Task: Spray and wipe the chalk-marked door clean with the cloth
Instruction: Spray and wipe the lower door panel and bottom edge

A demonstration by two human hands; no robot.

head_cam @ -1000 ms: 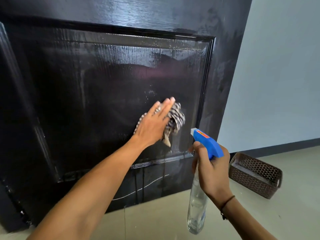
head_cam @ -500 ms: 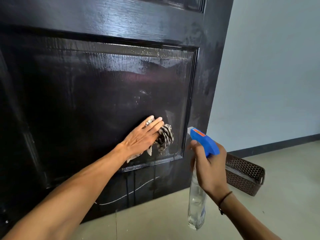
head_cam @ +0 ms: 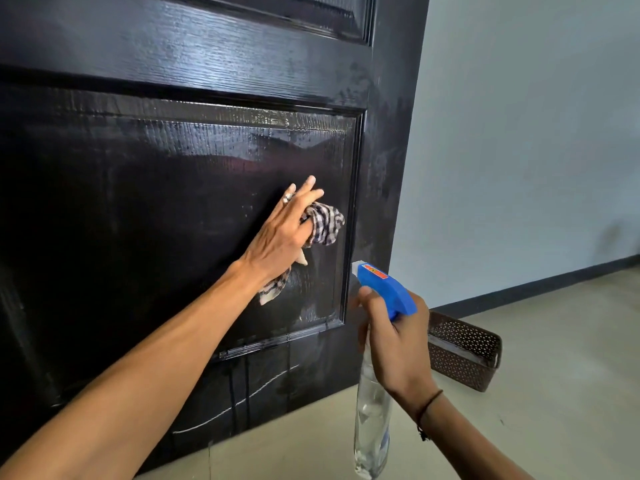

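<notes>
While wiping, cloth (head_cam: pixel 323 225) apparently beneath left hand (head_cam: pixel 282 237).

A wet, glossy black door (head_cam: pixel 180 188) bears a white chalk line (head_cam: pixel 242 401) near its foot; a striped cloth (head_cam: pixel 323 223) presses its lower panel, beside a blue-headed clear spray bottle (head_cam: pixel 372 403).

Left hand (head_cam: pixel 280 237) reaches forward, fingers (head_cam: pixel 304 192) extended; right hand (head_cam: pixel 398 337) is raised, fingers curled.
</notes>
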